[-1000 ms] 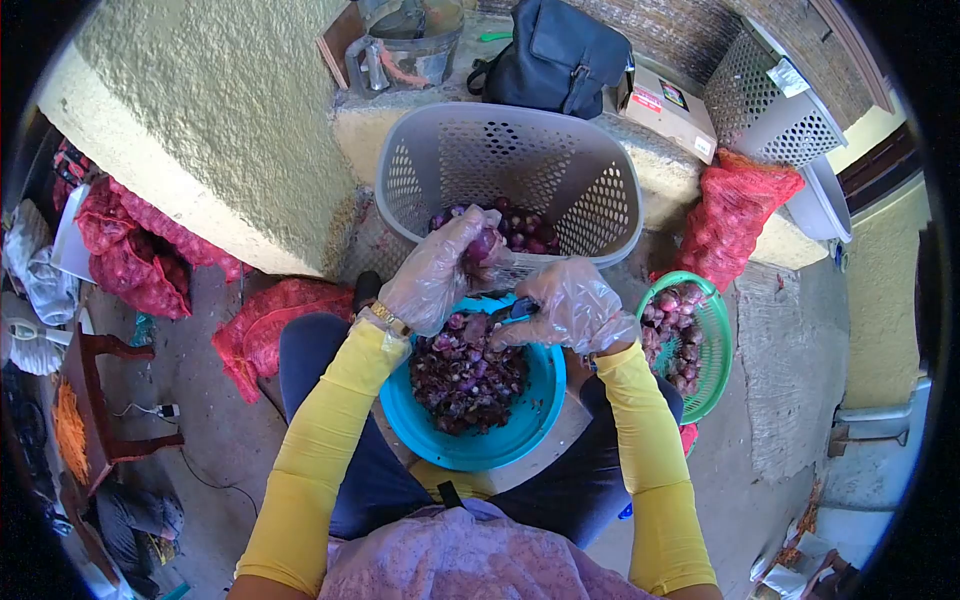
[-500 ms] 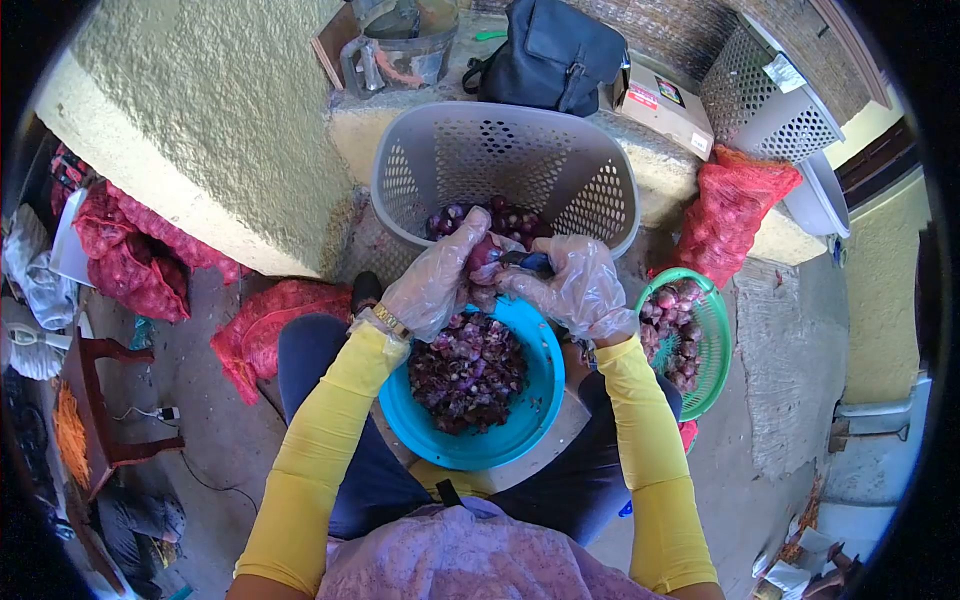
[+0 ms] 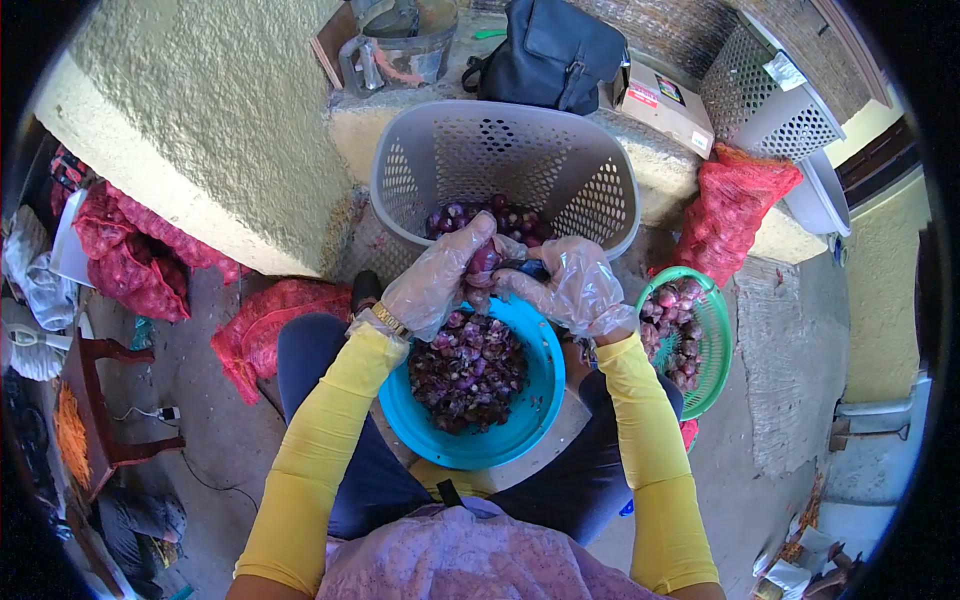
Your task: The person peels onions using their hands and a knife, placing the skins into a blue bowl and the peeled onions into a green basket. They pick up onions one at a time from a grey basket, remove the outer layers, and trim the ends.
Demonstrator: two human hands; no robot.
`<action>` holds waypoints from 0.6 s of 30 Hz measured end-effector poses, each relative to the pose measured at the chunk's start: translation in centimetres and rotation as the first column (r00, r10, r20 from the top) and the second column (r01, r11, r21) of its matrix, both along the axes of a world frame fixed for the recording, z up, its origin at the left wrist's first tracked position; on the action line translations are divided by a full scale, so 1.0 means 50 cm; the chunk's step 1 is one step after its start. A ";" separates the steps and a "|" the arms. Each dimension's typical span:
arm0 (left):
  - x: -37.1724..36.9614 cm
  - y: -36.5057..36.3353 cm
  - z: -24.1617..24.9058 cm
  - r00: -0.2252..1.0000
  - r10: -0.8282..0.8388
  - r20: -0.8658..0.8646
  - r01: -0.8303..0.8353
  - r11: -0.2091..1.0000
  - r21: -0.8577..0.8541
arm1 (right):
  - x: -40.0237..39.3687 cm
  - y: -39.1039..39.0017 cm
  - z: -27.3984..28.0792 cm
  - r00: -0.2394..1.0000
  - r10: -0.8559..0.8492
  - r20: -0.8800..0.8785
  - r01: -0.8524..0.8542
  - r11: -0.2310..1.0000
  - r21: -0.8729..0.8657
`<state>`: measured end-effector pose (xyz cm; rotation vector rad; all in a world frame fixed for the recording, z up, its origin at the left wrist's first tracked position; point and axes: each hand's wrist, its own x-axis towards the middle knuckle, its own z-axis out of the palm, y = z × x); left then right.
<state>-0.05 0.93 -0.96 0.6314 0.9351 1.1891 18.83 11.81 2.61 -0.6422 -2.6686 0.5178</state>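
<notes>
The left hand point(image 3: 432, 277) grips an onion point(image 3: 485, 260); the right hand's point(image 3: 575, 285) fingers clasp a dark tool point(image 3: 532, 268) just right of it. The onion's long axis is unclear.

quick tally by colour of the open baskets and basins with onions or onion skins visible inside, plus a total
blue basin: 1
grey perforated basket: 1
green basket: 1
total: 3
</notes>
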 end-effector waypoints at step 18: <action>-0.007 -0.005 0.004 0.986 0.132 0.097 -0.132 0.991 -0.004 | 0.002 -0.010 0.010 0.965 0.211 0.159 -0.213 0.977 -0.001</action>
